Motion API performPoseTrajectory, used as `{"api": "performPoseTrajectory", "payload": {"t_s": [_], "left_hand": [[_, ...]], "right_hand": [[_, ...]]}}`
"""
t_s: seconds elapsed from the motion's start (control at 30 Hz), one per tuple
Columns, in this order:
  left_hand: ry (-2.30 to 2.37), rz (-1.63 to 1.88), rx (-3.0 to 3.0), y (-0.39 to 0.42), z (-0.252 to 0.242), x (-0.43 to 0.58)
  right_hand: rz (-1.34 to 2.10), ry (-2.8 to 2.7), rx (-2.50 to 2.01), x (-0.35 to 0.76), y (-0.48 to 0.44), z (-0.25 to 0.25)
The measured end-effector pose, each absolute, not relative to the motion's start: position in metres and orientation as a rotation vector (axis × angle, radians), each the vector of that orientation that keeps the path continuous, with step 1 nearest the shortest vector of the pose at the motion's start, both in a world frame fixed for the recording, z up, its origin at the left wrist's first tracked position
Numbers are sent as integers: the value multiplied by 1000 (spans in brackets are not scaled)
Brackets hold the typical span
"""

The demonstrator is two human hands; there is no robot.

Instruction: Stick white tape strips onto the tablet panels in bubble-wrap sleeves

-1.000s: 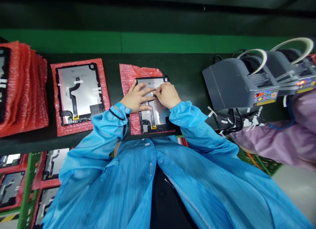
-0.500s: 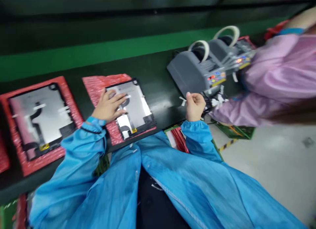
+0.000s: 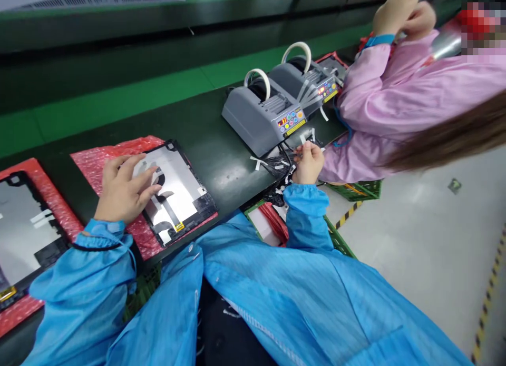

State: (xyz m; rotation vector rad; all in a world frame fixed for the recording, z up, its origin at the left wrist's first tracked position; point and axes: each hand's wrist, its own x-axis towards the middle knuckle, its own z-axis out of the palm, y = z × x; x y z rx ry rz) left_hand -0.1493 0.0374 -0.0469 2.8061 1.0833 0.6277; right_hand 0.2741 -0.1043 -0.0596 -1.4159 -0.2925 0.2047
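Observation:
My left hand point(image 3: 127, 189) lies with fingers spread over the upper left of a tablet screen panel point(image 3: 185, 189), its silvery back facing up. Part of the panel is hidden under the fingers. A yellow tab and a dark flex cable show on it. Red bubble wrap point(image 3: 98, 158) is spread beneath. To the right, my right hand point(image 3: 309, 165) is closed in a pinch beside a tangled heap of black film and white tape bits point(image 3: 282, 166). What its fingertips hold, if anything, I cannot make out.
Two grey tape dispensers point(image 3: 256, 118) with lit displays stand at the back of the dark bench. Another screen panel point(image 3: 23, 218) lies on red wrap at left. A co-worker's pink sleeve point(image 3: 395, 102) is close on the right. Green crates point(image 3: 356, 191) stand below the bench edge.
The view has swung right. My right hand has gone from in front of the nearer dispenser to the tape heap. My left hand stays over the same panel. A co-worker's hands now show.

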Motion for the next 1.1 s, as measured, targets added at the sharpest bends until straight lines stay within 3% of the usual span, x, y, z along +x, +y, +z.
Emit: {"api": "performPoseTrajectory", "payload": {"t_s": [0.43,0.73,1.1], "left_hand": [[929,631,2860,28,-36,-112],[906,600,2593,20,-31,-96],[853,679,2268,-5,-22,-63]], "right_hand": [[322,-296,-1456,276,-97,-62],[125,-526,-1511,255,-112,-41],[1031,-955,-1368,115,-78,-18]]}}
